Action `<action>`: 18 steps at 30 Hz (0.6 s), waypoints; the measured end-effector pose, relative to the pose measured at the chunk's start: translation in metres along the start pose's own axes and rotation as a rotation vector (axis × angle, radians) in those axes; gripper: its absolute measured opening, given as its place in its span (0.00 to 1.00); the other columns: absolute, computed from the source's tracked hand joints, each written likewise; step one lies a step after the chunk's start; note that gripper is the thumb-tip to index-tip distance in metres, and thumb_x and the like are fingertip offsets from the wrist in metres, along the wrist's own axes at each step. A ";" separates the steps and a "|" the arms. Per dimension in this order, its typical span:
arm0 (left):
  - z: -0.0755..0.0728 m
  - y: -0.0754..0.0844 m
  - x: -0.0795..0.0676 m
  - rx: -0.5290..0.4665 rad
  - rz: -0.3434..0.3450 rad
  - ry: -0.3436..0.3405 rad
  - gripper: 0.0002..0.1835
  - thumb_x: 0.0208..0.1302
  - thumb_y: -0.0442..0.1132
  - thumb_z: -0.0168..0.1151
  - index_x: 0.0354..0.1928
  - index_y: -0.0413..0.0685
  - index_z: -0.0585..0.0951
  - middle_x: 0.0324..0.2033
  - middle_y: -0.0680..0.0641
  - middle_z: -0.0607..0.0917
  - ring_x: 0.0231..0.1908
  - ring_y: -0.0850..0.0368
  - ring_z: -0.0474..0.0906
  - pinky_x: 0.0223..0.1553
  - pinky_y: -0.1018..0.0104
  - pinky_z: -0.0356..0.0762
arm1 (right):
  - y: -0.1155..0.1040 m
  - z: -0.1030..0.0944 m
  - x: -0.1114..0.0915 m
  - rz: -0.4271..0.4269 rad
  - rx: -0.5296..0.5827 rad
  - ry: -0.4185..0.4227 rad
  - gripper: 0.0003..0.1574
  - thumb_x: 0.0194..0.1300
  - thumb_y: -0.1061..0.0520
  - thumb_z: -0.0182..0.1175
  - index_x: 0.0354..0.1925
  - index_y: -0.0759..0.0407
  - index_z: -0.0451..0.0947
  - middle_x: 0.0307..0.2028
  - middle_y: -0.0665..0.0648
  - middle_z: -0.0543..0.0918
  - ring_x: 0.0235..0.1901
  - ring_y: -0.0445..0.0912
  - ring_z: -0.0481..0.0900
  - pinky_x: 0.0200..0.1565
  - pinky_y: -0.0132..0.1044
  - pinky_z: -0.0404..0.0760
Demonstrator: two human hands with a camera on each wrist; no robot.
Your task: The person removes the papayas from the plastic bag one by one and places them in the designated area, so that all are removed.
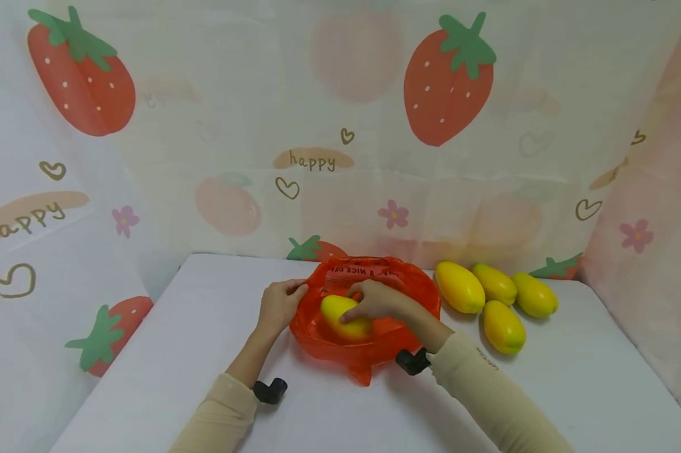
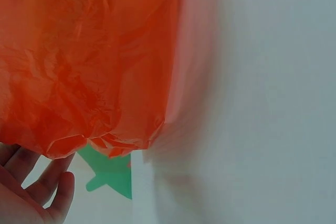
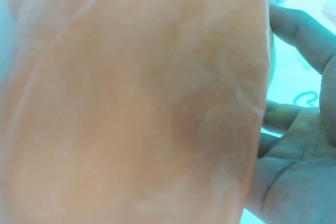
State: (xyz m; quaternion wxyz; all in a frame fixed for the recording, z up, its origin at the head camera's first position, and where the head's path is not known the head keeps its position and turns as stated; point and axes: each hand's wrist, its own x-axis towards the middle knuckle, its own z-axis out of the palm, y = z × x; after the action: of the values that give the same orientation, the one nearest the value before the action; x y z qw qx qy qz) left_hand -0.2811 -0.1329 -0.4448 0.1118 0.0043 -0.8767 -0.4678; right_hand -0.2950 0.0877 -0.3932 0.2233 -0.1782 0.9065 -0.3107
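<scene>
A red plastic bag (image 1: 329, 352) stands on the white table with its mouth open upward. At the left of its rim, my left hand (image 1: 280, 307) pinches the edge of the plastic. In the left wrist view, the fingers (image 2: 39, 177) of that hand reach behind the crumpled rim. My right hand (image 1: 374, 301) grips a yellow mango (image 1: 337, 309) within the mouth of the bag, thumb on its near side. The right wrist view has the bag's side (image 3: 131, 103) covering most of the mango and the fingertips.
Right of the bag, several more mangoes (image 1: 504, 327) lie grouped on the table (image 1: 566, 377). Behind stands a cloth backdrop (image 1: 232, 126) printed with strawberries. A black wrist mount (image 1: 270, 391) sits at the left wrist, another black mount (image 1: 412, 362) at the right.
</scene>
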 end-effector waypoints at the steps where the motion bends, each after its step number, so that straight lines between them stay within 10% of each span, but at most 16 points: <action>1: 0.000 -0.001 0.000 0.002 0.000 0.000 0.15 0.69 0.41 0.59 0.52 0.40 0.84 0.47 0.39 0.87 0.48 0.45 0.84 0.51 0.54 0.83 | 0.001 -0.001 -0.001 0.002 0.000 0.001 0.37 0.52 0.40 0.72 0.57 0.52 0.77 0.56 0.55 0.79 0.53 0.50 0.74 0.56 0.48 0.80; 18: -0.001 -0.003 0.000 -0.002 0.004 0.004 0.15 0.70 0.40 0.58 0.52 0.39 0.84 0.47 0.39 0.87 0.48 0.45 0.84 0.51 0.53 0.83 | 0.006 -0.014 -0.008 0.018 0.028 0.046 0.37 0.53 0.42 0.72 0.58 0.53 0.76 0.52 0.55 0.79 0.50 0.50 0.74 0.52 0.44 0.82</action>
State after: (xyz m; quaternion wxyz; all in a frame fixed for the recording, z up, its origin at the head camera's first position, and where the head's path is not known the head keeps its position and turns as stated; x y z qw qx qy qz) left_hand -0.2811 -0.1350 -0.4466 0.1145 0.0031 -0.8760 -0.4685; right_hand -0.2961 0.1029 -0.3852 0.2076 -0.1596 0.9085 -0.3256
